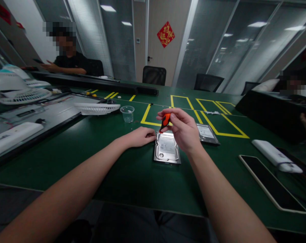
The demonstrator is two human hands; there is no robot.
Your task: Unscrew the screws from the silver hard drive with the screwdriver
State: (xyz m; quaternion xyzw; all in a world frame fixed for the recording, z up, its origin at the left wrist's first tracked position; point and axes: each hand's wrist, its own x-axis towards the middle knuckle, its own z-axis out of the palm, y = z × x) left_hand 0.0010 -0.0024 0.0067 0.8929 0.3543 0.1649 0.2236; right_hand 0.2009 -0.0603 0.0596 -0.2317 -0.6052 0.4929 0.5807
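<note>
And here we are at the green table (132, 182), with the hard drive (168, 145) lying flat right in front of me, its silver lid and label facing up! My right hand (185, 131) has the screwdriver (166, 121), fingers and thumb closed in a pinch around its orange and black handle, and look at the angle: the handle leans, the thin shaft slants down to the left, and the tip is at the upper left edge of the drive. Whether it sits in a screw is too small to tell. Over to my left hand (142, 137), low on the tabletop, fingers loosely bent and close together, the tips right at that same upper left side; whether they grip the drive or merely rest beside it, I cannot tell. Just past my right wrist lies a second drive (208, 135), flat too, partly hidden by my hand. Beyond my left hand stands a clear plastic cup (128, 115), upright, with a white fan grille (97, 108) just beside it. Out on the right, a phone (272, 184) lies dark-screened near a white oblong device (276, 156), and across the table at the left sits a person in a black shirt (72, 62).
</note>
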